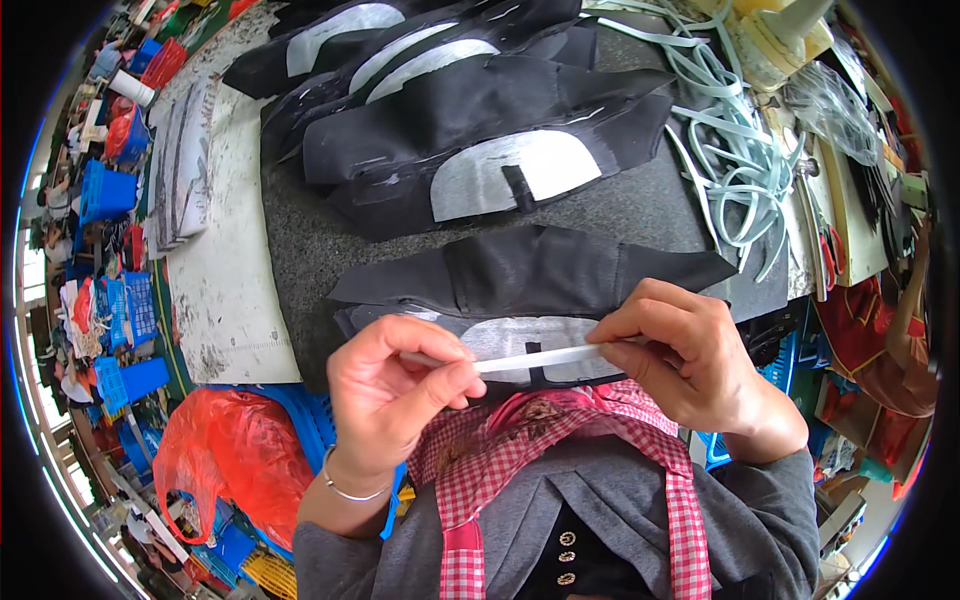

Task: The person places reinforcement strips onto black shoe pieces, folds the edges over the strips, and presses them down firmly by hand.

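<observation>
The left hand (392, 388) pinched one end of a white strip (540, 358) between thumb and fingers, and the right hand (680, 355) gripped the other end the same way. The white strip lay between the two hands — drawn nearly straight across the gap, its right end slightly higher in the view. Both hands were closed to a narrow pinch, and a bangle (350, 490) circled the left wrist.

Behind the white strip, a black fabric piece (540, 265) lay spread out, with a pale curved panel (490, 335) at its near edge; the strip crossed in front of this panel. Whether the strip touched it could not be told. Close to the body, a red-and-white checked apron (462, 495) hung over a grey jacket (400, 535).

Farther out, more black pieces (440, 115) with pale panels overlapped on a dark mat (300, 260), which covered part of the whitish worktop (225, 310). To the right of them sat a loose tangle of pale strips (735, 185), with a yellowish container (770, 50) behind it and red-handled scissors (835, 250) near the worktop's right side. At lower left, beside the worktop — a red plastic bag (240, 460) rested against a blue basket (310, 412).
</observation>
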`<action>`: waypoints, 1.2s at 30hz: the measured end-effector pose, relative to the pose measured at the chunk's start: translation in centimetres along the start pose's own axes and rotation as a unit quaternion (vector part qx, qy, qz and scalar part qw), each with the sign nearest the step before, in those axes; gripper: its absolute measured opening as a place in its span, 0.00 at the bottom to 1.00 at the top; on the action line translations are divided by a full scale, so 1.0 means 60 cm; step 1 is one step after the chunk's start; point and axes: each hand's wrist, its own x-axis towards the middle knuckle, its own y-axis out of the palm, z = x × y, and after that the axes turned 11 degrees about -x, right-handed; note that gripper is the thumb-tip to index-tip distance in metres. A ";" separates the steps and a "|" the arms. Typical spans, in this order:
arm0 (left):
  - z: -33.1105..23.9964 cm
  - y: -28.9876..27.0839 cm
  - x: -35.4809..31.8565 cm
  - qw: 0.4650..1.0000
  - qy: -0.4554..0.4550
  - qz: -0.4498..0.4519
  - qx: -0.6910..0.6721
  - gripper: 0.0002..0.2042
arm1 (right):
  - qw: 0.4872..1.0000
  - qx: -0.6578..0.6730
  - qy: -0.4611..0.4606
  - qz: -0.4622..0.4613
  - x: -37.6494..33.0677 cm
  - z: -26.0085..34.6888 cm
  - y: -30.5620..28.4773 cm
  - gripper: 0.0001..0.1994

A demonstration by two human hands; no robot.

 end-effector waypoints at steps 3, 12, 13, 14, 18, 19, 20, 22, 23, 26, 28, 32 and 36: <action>-0.034 0.000 0.001 0.993 -0.007 -0.059 0.105 0.05 | 0.998 0.015 0.057 -0.033 0.001 0.002 0.018 0.10; -0.036 -0.040 0.038 0.911 0.019 -0.074 0.406 0.07 | 0.979 -0.187 0.037 -0.069 0.015 -0.028 0.064 0.09; -0.035 -0.040 0.040 0.909 0.012 -0.063 0.411 0.06 | 0.980 -0.186 0.037 -0.067 0.016 -0.028 0.065 0.09; -0.032 -0.042 0.040 0.909 0.010 -0.064 0.411 0.06 | 0.977 -0.201 0.036 -0.055 0.016 -0.029 0.066 0.08; -0.027 -0.046 0.047 0.897 0.014 -0.053 0.438 0.04 | 0.972 -0.232 0.034 -0.031 0.017 -0.033 0.071 0.08; -0.029 -0.045 0.050 0.885 0.021 -0.026 0.464 0.05 | 0.971 -0.233 0.038 -0.030 0.017 -0.033 0.072 0.08; -0.028 -0.042 0.051 0.887 0.019 -0.023 0.461 0.05 | 0.970 -0.239 0.039 -0.023 0.018 -0.032 0.073 0.07; -0.026 -0.035 0.050 0.871 0.006 -0.052 0.488 0.08 | 0.968 -0.247 0.047 -0.016 0.020 -0.032 0.074 0.07; -0.022 -0.035 0.050 0.874 0.005 -0.046 0.483 0.08 | 0.968 -0.245 0.040 -0.019 0.021 -0.034 0.076 0.07; -0.011 -0.043 0.051 0.846 0.057 -0.033 0.529 0.09 | 0.969 -0.241 0.042 -0.021 0.020 -0.040 0.079 0.07; -0.009 -0.048 0.060 0.816 0.097 0.009 0.570 0.10 | 0.972 -0.231 0.049 -0.021 0.022 -0.040 0.079 0.06; -0.010 -0.050 0.064 0.743 0.154 0.118 0.641 0.20 | 0.970 -0.239 0.035 -0.040 0.020 -0.054 0.086 0.07; -0.010 -0.038 0.068 0.643 0.153 0.280 0.696 0.24 | 0.965 -0.259 0.021 -0.036 0.024 -0.063 0.092 0.07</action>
